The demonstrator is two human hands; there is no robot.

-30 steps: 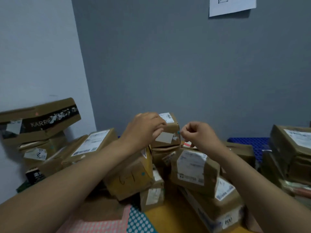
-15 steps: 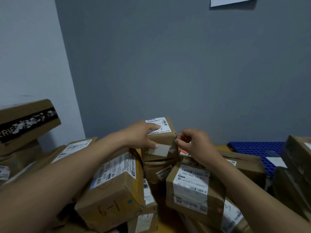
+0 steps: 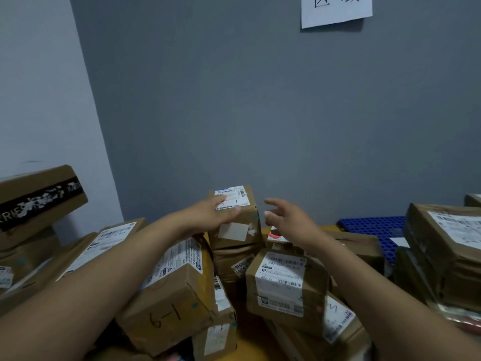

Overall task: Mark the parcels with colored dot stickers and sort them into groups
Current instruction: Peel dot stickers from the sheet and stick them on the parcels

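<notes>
Small parcel (image 3: 235, 222): brown cardboard, upright atop the middle stack, printed white label on top, blank white patch on the front, teal dot sticker (image 3: 255, 217) on the right front edge; gripped at the top left corner by the left hand (image 3: 213, 212). Below left, "6-1" parcel (image 3: 177, 306): tilted, label facing up, second teal dot (image 3: 194, 305) on the handwritten face. Below right, labelled parcel (image 3: 283, 285): leans forward, reddish dot (image 3: 319, 309) near the lower right corner. Further brown parcels heaped on both sides.
</notes>
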